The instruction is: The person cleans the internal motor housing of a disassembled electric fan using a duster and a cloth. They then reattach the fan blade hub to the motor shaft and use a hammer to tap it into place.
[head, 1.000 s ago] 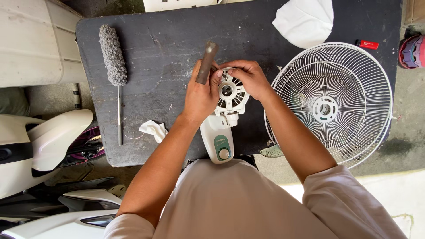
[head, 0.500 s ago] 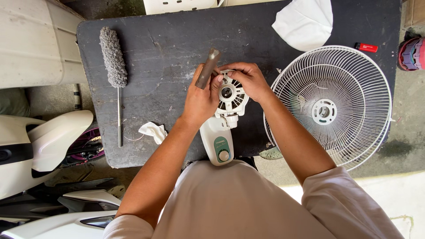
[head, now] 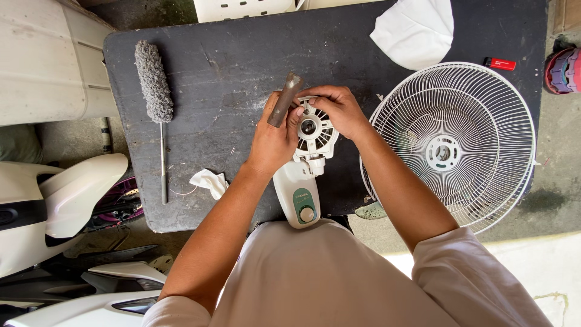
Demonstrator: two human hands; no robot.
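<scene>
White motor housing (head: 315,130) stays pinned by right hand (head: 339,109); left hand (head: 272,142) keeps its grip clamped on the brown handle (head: 284,100), barely shifted.

Looks like a makeshift repair spot outdoors or in a garage: a scuffed dark worktable (head: 230,54) on bare concrete, a detached white fan grille (head: 451,145) lying on it, and scooter bodywork (head: 60,200) parked alongside.
</scene>
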